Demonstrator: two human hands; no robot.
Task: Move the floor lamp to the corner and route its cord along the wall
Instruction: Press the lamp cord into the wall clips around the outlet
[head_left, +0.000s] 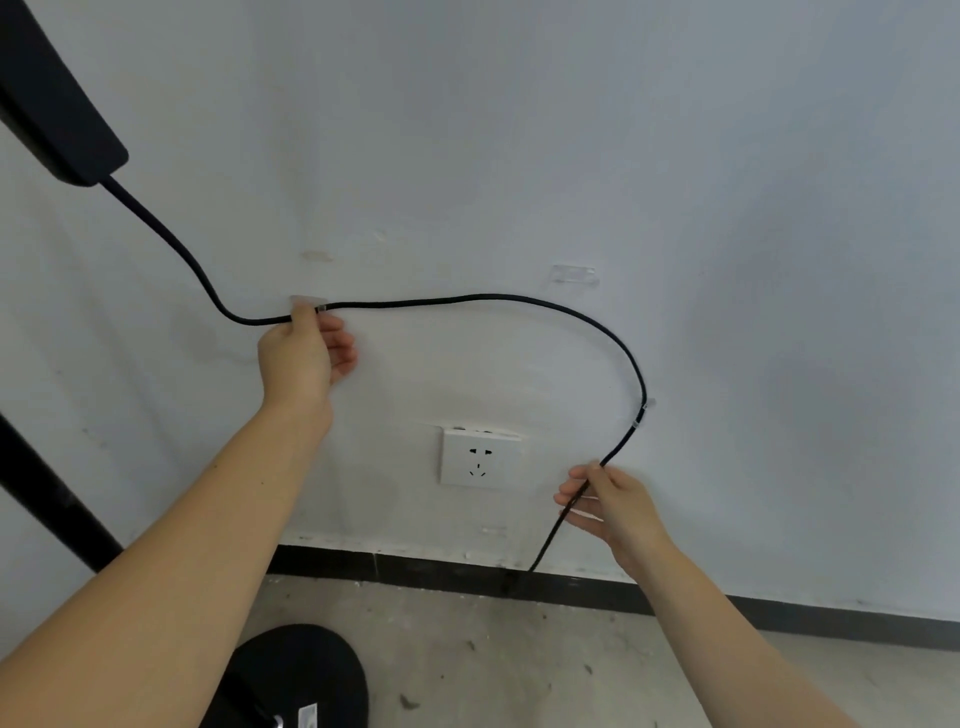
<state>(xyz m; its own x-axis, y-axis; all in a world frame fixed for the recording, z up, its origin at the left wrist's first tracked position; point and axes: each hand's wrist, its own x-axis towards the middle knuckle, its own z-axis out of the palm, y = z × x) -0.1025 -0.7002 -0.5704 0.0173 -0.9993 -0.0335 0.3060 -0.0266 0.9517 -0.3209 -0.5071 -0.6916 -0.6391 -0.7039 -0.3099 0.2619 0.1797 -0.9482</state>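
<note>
The black floor lamp stands at the left: its head (57, 119) at top left, its pole (47, 499) along the left edge, its round base (306, 670) on the floor below. A black cord (493, 299) leaves the head and arcs across the white wall. My left hand (306, 348) pinches the cord at a clear clip (309, 301) stuck on the wall. The cord passes a second clear clip (643, 413) on the right, then runs down through my right hand (608, 504), which grips it, to the black skirting.
A white wall socket (480, 457) sits between my hands, under the cord's arc. Another clear clip (574, 274) on the wall above holds nothing. A black skirting board (727, 608) meets a dusty concrete floor (519, 665).
</note>
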